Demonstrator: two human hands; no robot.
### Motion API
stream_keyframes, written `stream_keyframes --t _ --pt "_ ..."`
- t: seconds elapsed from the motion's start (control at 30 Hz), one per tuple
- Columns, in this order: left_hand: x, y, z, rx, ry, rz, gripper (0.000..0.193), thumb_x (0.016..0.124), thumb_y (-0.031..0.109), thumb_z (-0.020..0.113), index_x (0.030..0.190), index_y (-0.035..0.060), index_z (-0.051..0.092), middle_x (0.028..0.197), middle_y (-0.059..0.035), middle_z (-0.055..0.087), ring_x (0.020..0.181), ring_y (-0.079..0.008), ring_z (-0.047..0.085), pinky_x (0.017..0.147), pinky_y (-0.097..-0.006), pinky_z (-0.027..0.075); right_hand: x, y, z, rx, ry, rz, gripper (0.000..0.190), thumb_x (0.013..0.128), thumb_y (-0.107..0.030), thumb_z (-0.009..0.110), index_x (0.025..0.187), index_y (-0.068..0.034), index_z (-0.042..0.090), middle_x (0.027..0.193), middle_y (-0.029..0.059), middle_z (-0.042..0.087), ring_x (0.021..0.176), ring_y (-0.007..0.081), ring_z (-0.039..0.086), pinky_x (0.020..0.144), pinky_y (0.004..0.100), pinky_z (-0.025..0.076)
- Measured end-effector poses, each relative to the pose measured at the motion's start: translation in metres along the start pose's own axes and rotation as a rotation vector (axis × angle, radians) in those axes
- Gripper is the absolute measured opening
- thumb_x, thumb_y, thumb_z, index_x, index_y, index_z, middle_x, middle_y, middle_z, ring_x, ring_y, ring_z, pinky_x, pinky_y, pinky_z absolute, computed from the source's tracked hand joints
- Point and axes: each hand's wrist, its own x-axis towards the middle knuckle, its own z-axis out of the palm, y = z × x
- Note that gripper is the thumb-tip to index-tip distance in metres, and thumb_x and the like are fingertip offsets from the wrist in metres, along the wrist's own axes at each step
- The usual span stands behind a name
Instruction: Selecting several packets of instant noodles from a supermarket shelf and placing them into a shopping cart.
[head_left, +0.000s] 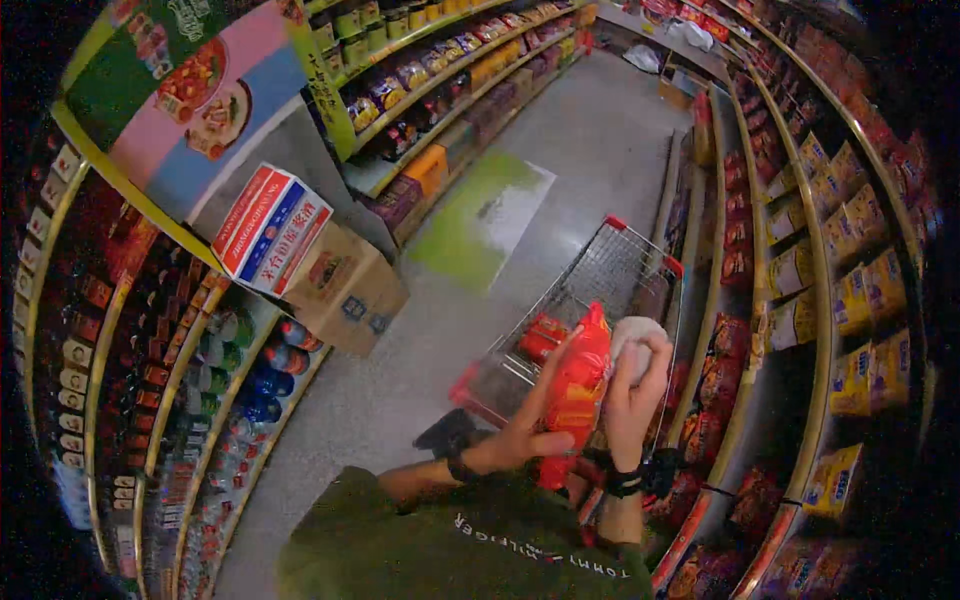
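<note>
My left hand (529, 424) is closed around a red plastic snack bag (581, 375), held upright above the near end of a wire shopping cart (600, 262). Just right of the bag, my right hand (637, 382) grips a white cloth (634, 337), its fingers curled over the cloth's right side. Another red package (541, 337) lies in the cart, left of the bag I hold. The cart has red plastic corners. Part of its near end is hidden by my hands and the bag.
Shelves of yellow and red bags (795, 270) run along the right, close to the cart. On the left stand cardboard boxes (349, 285) and shelves of bottles and jars (217, 360). A grey-floored aisle (592, 112) runs ahead, with a green and white floor graphic (480, 217).
</note>
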Motion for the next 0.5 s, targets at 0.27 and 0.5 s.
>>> stream_keyframes --t 0.27,0.5 --pt "0.016 -0.022 -0.015 -0.031 -0.002 -0.048 0.096 0.074 0.025 0.066 0.145 0.0068 0.004 0.146 -0.0108 0.019 0.134 -0.0209 0.021 0.109 -0.0348 0.017 -0.055 0.001 -0.03 0.203 -0.165 0.225 0.016 0.088 -0.008 0.051 0.102 0.0 0.049 0.097 0.0141 0.054 0.092 0.0277 0.052 0.084 0.0362 0.04" --pt "0.008 -0.025 -0.014 -0.282 -0.023 -0.395 0.085 0.071 0.031 0.07 0.14 0.0103 0.023 0.126 -0.0072 0.048 0.111 -0.0194 0.052 0.092 -0.0353 0.045 -0.027 0.001 -0.028 -0.093 -0.003 0.012 0.01 0.085 -0.006 0.053 0.094 -0.001 0.051 0.086 0.0156 0.052 0.083 0.0291 0.052 0.078 0.0376 0.041"
